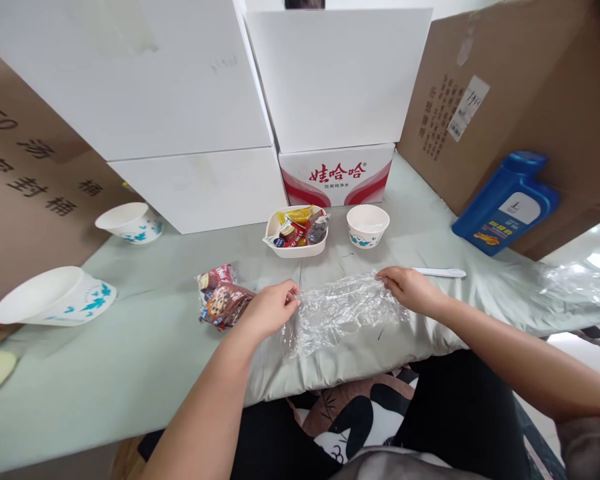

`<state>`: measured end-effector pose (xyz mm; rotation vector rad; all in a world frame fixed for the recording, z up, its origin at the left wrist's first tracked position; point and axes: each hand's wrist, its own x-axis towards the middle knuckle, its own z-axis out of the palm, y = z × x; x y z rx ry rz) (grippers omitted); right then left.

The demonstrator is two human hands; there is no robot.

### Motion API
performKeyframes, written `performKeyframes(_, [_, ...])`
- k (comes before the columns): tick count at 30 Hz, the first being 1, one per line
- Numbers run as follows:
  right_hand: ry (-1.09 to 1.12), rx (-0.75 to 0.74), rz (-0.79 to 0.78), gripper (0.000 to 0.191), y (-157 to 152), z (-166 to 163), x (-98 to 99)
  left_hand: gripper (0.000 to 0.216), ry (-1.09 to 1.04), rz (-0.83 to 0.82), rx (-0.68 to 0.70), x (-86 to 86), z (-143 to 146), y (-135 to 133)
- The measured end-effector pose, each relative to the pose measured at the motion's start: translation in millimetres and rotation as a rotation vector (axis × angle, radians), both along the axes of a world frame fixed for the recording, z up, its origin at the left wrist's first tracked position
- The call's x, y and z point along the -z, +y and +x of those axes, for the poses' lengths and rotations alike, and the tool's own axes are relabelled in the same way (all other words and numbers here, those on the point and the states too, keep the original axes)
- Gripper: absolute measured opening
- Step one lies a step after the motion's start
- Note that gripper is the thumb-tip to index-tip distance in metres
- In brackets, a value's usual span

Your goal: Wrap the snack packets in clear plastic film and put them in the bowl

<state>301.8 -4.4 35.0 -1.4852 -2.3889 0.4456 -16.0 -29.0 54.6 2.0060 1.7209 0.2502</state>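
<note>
A crinkled clear plastic bag (345,313) is stretched between my hands at the table's front edge. My left hand (275,308) pinches its upper left corner, fingers closed. At the upper right corner my right hand (411,289) grips it the same way. Just left of my left hand lie snack packets (226,297) in brown and red wrappers, partly behind my wrist. A white handle-like stick (443,273) lies flat beyond my right hand. Behind the bag stands a white tray (300,251) holding several wrapped snacks, with a white paper cup (368,227) beside it.
Two more paper cups, one nearer (60,300) and one farther (135,223), stand at the left. White boxes (190,187) and a red-and-white carton (337,177) line the back. A blue bottle (507,200) leans against a cardboard box (490,87) at right.
</note>
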Motion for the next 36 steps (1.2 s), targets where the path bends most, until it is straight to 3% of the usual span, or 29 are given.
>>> performKeyframes(8, [-0.454, 0.027, 0.070, 0.031, 14, -25, 13.2, 0.017, 0.331, 0.052, -0.137, 5.0, -2, 3])
performKeyframes(12, [-0.523, 0.035, 0.091, 0.031, 9, -29, 12.2, 0.021, 0.426, 0.397, -0.278, 2.8, 9, -8])
performKeyframes(14, [-0.538, 0.032, 0.087, 0.031, 8, -32, 12.0, 0.024, 0.334, 0.521, -0.116, 4.8, 23, -17])
performKeyframes(16, [-0.545, 0.026, 0.091, 0.031, 8, -32, 12.7, 0.023, 0.206, 0.469, 0.222, 11.8, 39, -25])
performKeyframes(18, [-0.548, 0.022, 0.101, 0.032, 13, -30, 13.3, 0.046, 0.164, 0.344, 0.460, 22.5, 51, -28])
performKeyframes(21, [-0.566, 0.084, 0.097, 0.031, 26, -16, 10.0, 0.086, 0.200, 0.193, 0.504, 37.3, 56, -27])
performKeyframes(24, [-0.510, 0.182, 0.162, 0.029, 34, 0, 0.6, 0.093, 0.209, 0.143, 0.496, 42.6, 52, -23])
performKeyframes(26, [-0.357, 0.099, 0.253, 0.030, 28, 5, -4.6, 0.093, 0.207, 0.140, 0.499, 41.6, 51, -22])
performKeyframes(28, [-0.185, -0.165, 0.275, 0.037, 12, 2, -4.6, 0.095, 0.205, 0.131, 0.505, 39.3, 51, -21])
performKeyframes(31, [-0.090, -0.569, 0.143, 0.065, -17, -5, 7.0, 0.098, 0.222, 0.106, 0.500, 36.8, 51, -21])
performKeyframes(33, [-0.106, -0.627, 0.062, 0.075, -32, -4, 17.7, 0.095, 0.242, 0.090, 0.483, 35.7, 49, -21])
performKeyframes(36, [-0.110, -0.542, 0.053, 0.065, -44, 8, 27.9, 0.084, 0.252, 0.112, 0.436, 31.7, 45, -23])
